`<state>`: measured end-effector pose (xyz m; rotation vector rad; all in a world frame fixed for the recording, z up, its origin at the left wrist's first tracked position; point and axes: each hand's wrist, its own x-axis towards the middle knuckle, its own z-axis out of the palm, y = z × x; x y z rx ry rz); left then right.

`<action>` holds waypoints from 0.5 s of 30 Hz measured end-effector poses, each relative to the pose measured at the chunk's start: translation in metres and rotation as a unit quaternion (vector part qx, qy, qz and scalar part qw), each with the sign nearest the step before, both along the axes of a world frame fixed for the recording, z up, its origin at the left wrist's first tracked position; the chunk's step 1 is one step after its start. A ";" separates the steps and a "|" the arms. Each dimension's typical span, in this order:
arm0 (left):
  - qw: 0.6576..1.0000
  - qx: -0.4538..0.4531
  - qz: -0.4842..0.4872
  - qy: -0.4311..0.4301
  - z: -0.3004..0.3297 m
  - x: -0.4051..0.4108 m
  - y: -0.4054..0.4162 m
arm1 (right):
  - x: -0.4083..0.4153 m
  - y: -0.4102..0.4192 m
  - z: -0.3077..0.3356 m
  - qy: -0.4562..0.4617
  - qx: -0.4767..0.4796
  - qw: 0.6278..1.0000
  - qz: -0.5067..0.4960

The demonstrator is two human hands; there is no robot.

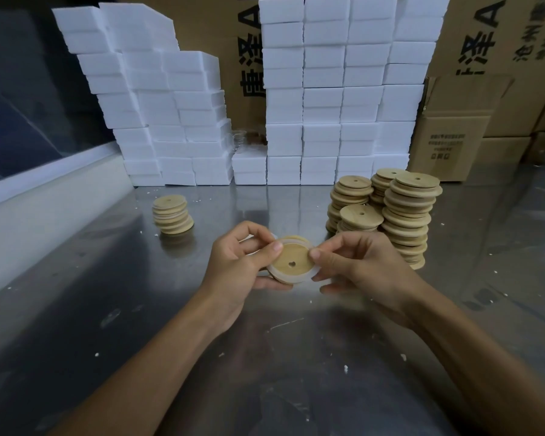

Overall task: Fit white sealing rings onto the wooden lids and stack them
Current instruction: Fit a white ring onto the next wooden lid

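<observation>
Above the middle of the metal table (107, 294), both hands hold one round wooden lid (293, 258) with a small hole in its centre. A white sealing ring (288, 280) runs around the lid's edge. My left hand (243, 265) grips the lid from the left, thumb on its top face. My right hand (356, 262) pinches the ring and lid at the right edge. A short stack of lids with white rings (172, 214) stands at the left. Several taller stacks of bare wooden lids (406, 215) stand at the right.
White foam blocks (328, 105) are piled in a wall along the back of the table. Brown cardboard boxes (447, 146) stand behind and to the right. A pale ledge (44, 196) borders the table's left side. Small white crumbs lie scattered on the table.
</observation>
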<state>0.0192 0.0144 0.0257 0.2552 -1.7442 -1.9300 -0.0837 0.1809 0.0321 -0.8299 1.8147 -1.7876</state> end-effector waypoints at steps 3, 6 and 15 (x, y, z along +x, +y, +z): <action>1.000 0.020 -0.002 0.006 0.000 -0.001 0.002 | 0.004 -0.003 0.000 -0.029 -0.016 0.999 -0.007; 1.000 0.028 0.005 0.012 -0.001 -0.002 0.003 | 0.006 -0.005 -0.001 -0.028 -0.043 0.998 -0.020; 0.962 -0.270 0.038 -0.027 -0.003 -0.003 -0.009 | 0.007 -0.008 -0.005 0.046 -0.026 0.998 -0.028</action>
